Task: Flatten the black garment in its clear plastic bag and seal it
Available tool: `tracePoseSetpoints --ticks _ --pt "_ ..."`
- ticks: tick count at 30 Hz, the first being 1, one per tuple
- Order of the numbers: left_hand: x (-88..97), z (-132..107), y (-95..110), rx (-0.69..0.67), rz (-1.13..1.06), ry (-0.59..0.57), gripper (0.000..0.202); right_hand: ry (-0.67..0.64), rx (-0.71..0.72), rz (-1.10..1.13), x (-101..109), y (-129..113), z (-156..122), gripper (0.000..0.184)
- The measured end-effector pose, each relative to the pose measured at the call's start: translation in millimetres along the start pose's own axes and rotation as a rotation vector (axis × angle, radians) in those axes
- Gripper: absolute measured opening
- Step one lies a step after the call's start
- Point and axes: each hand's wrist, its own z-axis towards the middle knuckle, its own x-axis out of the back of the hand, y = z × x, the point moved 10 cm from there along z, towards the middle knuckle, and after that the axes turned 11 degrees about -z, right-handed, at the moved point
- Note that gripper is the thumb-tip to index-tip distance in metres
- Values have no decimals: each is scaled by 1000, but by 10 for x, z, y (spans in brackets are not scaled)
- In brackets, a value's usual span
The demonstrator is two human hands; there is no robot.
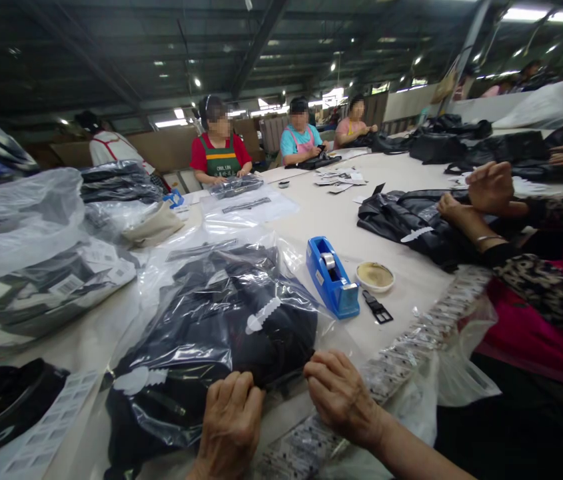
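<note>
A clear plastic bag (pixel 281 300) lies in front of me with a folded black item (pixel 241 287) inside, perhaps a bag or garment. White leaf-shaped tags (pixel 262 315) show on the black material. My left hand (pixel 231 420) is at the near edge, its fingers curled over the plastic and closed on it. To its right, my right hand (pixel 338 397) has its fingers bent together, gripping the near right edge of the plastic bag. Both fingertips are partly hidden.
Beyond the bag stand a blue tape dispenser (pixel 331 277), a round shallow dish (pixel 375 276) and a black buckle (pixel 377 307). Filled plastic bags (pixel 46 293) are piled left, near a sticker sheet (pixel 51 427). A co-worker's hands (pixel 491 193) touch a black bag at right.
</note>
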Motion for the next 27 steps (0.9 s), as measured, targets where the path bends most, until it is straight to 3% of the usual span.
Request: tracePoseSetpoints --ticks 14,27 --pt "-16 85 112 -300 -130 -76 24 59 -76 1 16 68 28 25" --pt "-120 95 29 -249 -103 -133 33 28 -192 35 72 140 69 21"
